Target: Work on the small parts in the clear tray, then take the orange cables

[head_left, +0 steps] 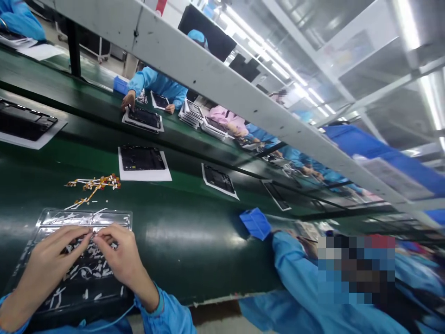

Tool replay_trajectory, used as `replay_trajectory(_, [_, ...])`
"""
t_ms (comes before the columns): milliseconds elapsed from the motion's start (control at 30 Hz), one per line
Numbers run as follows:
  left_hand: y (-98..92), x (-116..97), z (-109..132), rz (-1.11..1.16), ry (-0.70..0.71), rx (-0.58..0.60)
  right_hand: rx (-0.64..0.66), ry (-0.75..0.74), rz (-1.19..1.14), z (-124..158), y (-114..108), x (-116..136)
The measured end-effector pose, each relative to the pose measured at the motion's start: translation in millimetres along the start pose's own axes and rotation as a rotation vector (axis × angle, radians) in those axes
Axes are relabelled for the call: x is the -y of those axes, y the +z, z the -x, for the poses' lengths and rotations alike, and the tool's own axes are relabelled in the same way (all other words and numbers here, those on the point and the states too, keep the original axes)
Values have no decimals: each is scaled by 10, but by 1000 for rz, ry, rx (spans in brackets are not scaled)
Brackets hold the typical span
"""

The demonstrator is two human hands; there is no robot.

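My left hand point(57, 255) and my right hand point(121, 253) meet fingertip to fingertip over a clear plastic tray point(41, 220). Thumb and forefinger are pinched together on each hand. Whatever lies between them is too small and too covered to name. Many small white strips point(88, 269) are scattered across the dark tray bottom under my hands. Just beyond the tray, a small heap of orange and white flex cables point(100, 182) rests on the green work surface point(174, 232).
Black device panels on white sheets lie along the line, one panel point(142, 159) nearest the cables. A blue bin point(255, 223) stands to the right, beside a co-worker's blue sleeve point(295, 269). A grey beam point(194, 69) crosses overhead. Across the line, a co-worker's hand point(128, 100) touches another panel.
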State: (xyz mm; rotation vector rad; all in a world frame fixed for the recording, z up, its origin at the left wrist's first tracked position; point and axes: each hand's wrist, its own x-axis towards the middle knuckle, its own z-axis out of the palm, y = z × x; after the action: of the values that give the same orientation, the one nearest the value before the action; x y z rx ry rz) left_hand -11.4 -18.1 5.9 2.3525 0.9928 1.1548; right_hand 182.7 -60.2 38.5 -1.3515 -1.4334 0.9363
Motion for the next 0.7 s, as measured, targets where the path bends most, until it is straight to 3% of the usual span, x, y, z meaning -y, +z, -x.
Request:
replay_trajectory(67, [15,-3,-23,26,-21,29,12,-6,3,-15,-9,2])
replay_trajectory(300, [49,-191,-198,138,-188,-59,99,10,54,-59,-34,52])
replay_trajectory(700, [15,-146,-256,199,-258,-118,191,32,52,-159,0,-113])
